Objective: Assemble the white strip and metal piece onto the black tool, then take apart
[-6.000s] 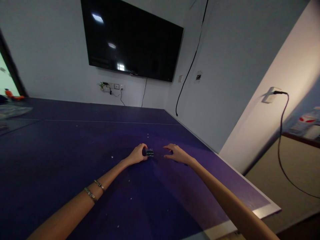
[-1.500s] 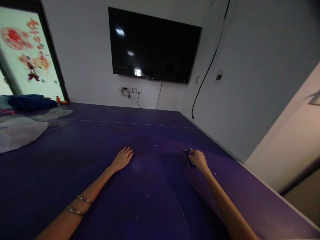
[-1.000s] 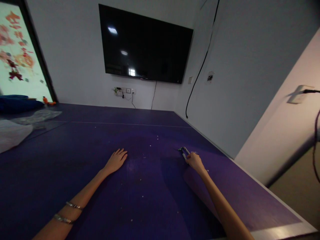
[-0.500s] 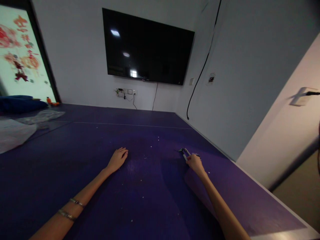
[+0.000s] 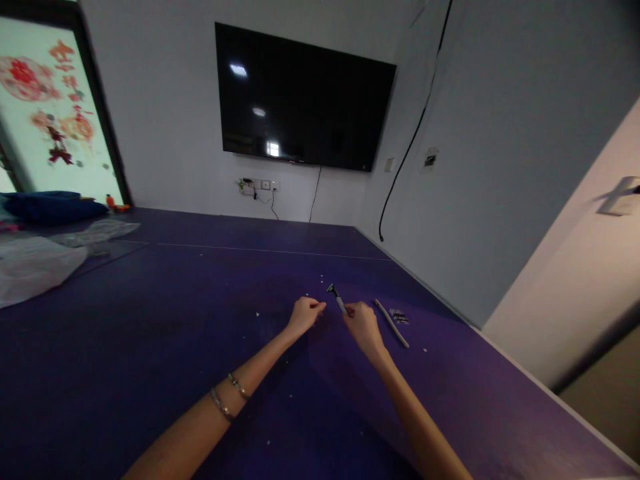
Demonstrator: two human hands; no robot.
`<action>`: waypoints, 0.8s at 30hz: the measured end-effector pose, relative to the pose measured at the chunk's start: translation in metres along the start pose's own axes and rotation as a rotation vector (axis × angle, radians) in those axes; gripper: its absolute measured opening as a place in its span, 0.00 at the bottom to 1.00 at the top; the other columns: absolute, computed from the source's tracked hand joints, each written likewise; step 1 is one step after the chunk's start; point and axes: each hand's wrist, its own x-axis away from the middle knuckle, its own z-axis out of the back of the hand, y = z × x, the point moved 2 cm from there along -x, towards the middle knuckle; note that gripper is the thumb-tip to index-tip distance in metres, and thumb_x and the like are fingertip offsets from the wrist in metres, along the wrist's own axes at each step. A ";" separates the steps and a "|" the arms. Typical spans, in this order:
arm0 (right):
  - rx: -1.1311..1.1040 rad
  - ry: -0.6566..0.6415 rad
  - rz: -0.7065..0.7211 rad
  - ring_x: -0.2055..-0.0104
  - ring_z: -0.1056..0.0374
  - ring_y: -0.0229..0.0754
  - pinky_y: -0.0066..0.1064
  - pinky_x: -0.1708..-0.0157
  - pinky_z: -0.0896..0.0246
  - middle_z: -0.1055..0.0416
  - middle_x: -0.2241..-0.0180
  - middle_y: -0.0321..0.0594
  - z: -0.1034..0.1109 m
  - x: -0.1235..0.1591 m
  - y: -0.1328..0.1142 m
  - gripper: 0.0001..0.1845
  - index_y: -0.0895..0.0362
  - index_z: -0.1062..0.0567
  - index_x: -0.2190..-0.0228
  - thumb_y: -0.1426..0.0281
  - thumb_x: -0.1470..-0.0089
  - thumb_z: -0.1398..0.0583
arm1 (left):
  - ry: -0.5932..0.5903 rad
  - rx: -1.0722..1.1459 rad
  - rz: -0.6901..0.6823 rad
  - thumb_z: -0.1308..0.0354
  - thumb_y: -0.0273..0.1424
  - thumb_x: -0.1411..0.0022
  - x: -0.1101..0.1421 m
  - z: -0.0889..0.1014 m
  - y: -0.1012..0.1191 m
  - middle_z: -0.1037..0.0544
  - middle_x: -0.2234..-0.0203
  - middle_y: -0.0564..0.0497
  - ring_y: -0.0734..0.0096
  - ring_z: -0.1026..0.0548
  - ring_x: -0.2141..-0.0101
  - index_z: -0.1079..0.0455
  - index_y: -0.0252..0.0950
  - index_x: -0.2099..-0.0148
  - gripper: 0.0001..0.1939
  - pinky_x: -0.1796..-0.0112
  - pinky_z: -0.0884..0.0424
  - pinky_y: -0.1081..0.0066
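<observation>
My right hand [image 5: 363, 325] grips a razor [image 5: 340, 300] by its pale handle, its dark head pointing up and to the left over the purple surface. My left hand [image 5: 303, 316] is close by on the left, thumb and fingers pinched together towards the razor. Whether anything sits in that pinch I cannot make out. To the right of my right hand lies a slim, slightly curved pale stick [image 5: 391, 325]. Beside it is a small clear packet [image 5: 399, 317] with dark pieces in it.
The wide purple surface [image 5: 200, 333] carries several small white specks. Crumpled clear plastic [image 5: 40, 267] and a dark blue bundle [image 5: 55, 207] lie at the left. A television [image 5: 305, 100] hangs on the far wall, and a black cable [image 5: 407, 150] dangles at the right.
My right hand has moved left with the razor, leaving the pale stick and packet in view. My left hand has moved right, from lying flat to a pinch near the razor.
</observation>
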 end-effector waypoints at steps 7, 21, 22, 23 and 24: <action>0.005 -0.030 0.075 0.67 0.33 0.38 0.24 0.68 0.44 0.29 0.68 0.44 -0.004 0.015 -0.038 0.12 0.59 0.24 0.69 0.77 0.49 0.48 | -0.022 0.118 0.069 0.49 0.44 0.45 -0.008 -0.010 0.009 0.29 0.85 0.51 0.74 0.32 0.83 0.32 0.32 0.79 0.21 0.82 0.37 0.77; 0.085 -0.045 0.212 0.61 0.34 0.45 0.30 0.59 0.43 0.29 0.66 0.48 0.002 0.021 -0.062 0.14 0.60 0.24 0.65 0.69 0.45 0.47 | -0.082 -0.056 0.000 0.49 0.38 0.48 -0.019 0.024 -0.013 0.32 0.87 0.52 0.76 0.32 0.86 0.35 0.32 0.81 0.17 0.82 0.35 0.76; 0.068 -0.038 0.204 0.61 0.33 0.44 0.30 0.59 0.43 0.29 0.66 0.48 0.006 0.020 -0.057 0.14 0.61 0.24 0.65 0.68 0.45 0.48 | -0.098 -0.116 0.018 0.50 0.38 0.47 -0.022 0.030 -0.015 0.31 0.86 0.52 0.76 0.32 0.85 0.34 0.32 0.80 0.17 0.82 0.34 0.76; 0.055 -0.032 0.190 0.61 0.33 0.44 0.29 0.59 0.43 0.28 0.66 0.48 0.010 0.019 -0.051 0.15 0.61 0.24 0.64 0.68 0.45 0.48 | -0.110 -0.195 0.037 0.51 0.38 0.47 -0.024 0.037 -0.018 0.30 0.85 0.51 0.76 0.31 0.84 0.33 0.31 0.79 0.16 0.81 0.34 0.77; 0.049 -0.034 0.172 0.62 0.32 0.43 0.28 0.60 0.43 0.28 0.66 0.48 0.013 0.017 -0.042 0.16 0.61 0.23 0.65 0.67 0.45 0.48 | -0.127 -0.288 0.049 0.51 0.37 0.47 -0.026 0.043 -0.021 0.29 0.84 0.51 0.76 0.31 0.84 0.33 0.31 0.78 0.16 0.81 0.34 0.77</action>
